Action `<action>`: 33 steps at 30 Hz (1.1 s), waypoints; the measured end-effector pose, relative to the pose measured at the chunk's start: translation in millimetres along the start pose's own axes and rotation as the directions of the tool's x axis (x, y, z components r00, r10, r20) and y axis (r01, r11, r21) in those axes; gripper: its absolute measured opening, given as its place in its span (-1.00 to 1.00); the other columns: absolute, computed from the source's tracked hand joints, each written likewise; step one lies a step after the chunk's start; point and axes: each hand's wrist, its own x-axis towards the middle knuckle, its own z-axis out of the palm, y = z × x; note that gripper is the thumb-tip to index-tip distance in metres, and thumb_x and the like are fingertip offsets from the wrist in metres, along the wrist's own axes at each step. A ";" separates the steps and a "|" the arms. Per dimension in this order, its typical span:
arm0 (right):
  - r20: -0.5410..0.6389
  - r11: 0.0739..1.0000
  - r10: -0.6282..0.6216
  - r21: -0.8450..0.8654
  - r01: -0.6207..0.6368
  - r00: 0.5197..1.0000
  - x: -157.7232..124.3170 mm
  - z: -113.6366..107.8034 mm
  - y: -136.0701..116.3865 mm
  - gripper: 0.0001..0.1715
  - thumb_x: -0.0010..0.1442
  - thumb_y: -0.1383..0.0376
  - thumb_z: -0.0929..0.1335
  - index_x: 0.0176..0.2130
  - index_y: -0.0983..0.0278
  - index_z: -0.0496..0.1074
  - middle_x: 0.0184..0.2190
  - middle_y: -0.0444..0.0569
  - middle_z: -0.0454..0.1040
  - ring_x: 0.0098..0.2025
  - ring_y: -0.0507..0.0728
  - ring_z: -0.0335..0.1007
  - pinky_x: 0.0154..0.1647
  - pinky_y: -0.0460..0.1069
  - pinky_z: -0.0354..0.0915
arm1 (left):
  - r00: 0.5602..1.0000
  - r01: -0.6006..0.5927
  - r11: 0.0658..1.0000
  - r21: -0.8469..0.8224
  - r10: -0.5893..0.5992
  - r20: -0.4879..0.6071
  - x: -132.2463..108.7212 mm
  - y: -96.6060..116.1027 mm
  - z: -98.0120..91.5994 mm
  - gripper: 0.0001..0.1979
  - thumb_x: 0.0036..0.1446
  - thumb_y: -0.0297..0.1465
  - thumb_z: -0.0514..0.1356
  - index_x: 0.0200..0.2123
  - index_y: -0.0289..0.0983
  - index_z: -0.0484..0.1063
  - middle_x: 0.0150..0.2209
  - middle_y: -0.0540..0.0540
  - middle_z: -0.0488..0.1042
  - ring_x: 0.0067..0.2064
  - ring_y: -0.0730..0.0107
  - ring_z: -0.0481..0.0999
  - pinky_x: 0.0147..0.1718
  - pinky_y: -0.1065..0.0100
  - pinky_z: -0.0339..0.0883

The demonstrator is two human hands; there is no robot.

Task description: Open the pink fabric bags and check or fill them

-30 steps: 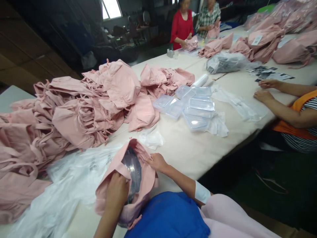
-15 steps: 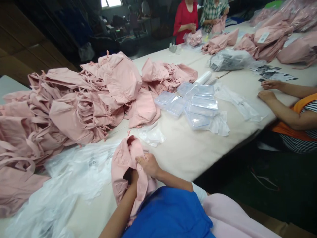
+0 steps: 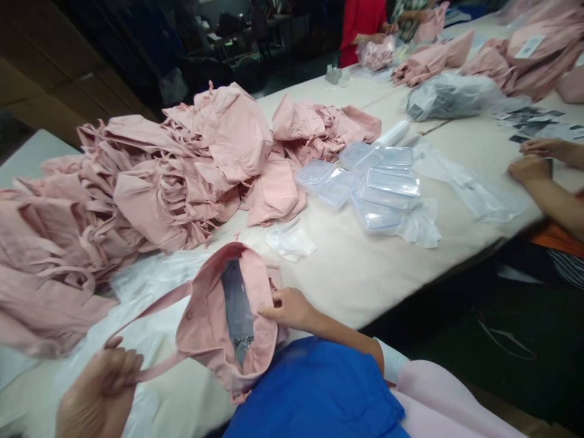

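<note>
A pink cloth bag (image 3: 205,310) lies with its mouth open towards me at the table's near edge. Inside it a grey lining (image 3: 237,298) shows, with something clear and shiny low down that I cannot make out. My left hand (image 3: 103,383) is closed round the bag's strap (image 3: 159,367), pulled out to the left. On the other side, my right hand (image 3: 289,309) pinches the bag's rim, thumb on the inner face. White plastic bags (image 3: 159,274) lie beneath and behind the pink bag.
A big heap of pink bags (image 3: 182,164) fills the left and back. Clear plastic boxes (image 3: 383,188) are stacked mid-table beside a small plastic bag (image 3: 289,239). A co-worker's hands (image 3: 531,164) rest at the right edge near dark cards (image 3: 529,121). Others stand behind the table.
My left hand has come out of the bag and moved left, now gripping its strap. The bag's mouth has opened wider, showing the lining. The view has shifted slightly.
</note>
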 end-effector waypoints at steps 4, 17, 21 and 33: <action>0.081 0.985 -0.156 0.090 0.149 0.984 17.9 12.7 -1.9 -0.58 0.12 0.13 0.38 -0.58 0.33 0.26 -0.60 -0.19 0.15 -0.49 -0.03 0.09 -0.49 -0.11 -0.04 | 0.984 -0.136 0.857 0.496 0.175 -0.032 31.0 -33.5 11.8 -0.11 -0.40 0.04 0.41 0.03 -0.29 0.39 -0.16 -0.15 0.42 -0.18 0.13 0.41 -0.35 0.27 0.30; -0.148 0.943 -0.327 0.020 0.333 0.933 8.9 31.9 -5.2 -0.67 0.22 0.22 0.31 -0.50 0.28 0.16 -0.57 -0.20 0.18 -0.51 -0.03 0.06 -0.46 -0.10 -0.01 | 0.860 -0.269 0.955 0.128 0.178 0.479 -12.5 -44.9 119.1 -0.59 0.04 -0.10 0.29 -0.14 -0.26 0.42 -0.25 -0.05 0.53 -0.19 0.26 0.49 -0.19 0.37 0.35; -0.253 0.957 -0.269 0.040 0.288 0.929 1.2 33.1 1.5 -0.66 0.23 0.22 0.30 -0.51 0.28 0.16 -0.59 -0.20 0.18 -0.52 -0.03 0.06 -0.48 -0.09 -0.02 | 0.869 -0.314 0.924 0.217 0.188 0.458 -14.7 -46.9 125.4 -0.60 0.04 -0.08 0.27 -0.18 -0.27 0.48 -0.26 -0.04 0.55 -0.21 0.27 0.48 -0.19 0.38 0.31; -0.346 0.968 -0.228 0.022 0.251 0.910 -0.2 39.2 -2.6 -0.57 0.19 0.24 0.34 -0.59 0.29 0.12 -0.64 -0.22 0.12 -0.56 -0.05 0.04 -0.49 -0.10 -0.03 | 0.783 -0.551 0.803 0.229 0.403 0.473 -25.5 -34.7 122.1 -0.78 0.07 -0.25 0.23 -0.29 -0.25 0.57 -0.32 -0.03 0.57 -0.27 0.31 0.51 -0.25 0.42 0.36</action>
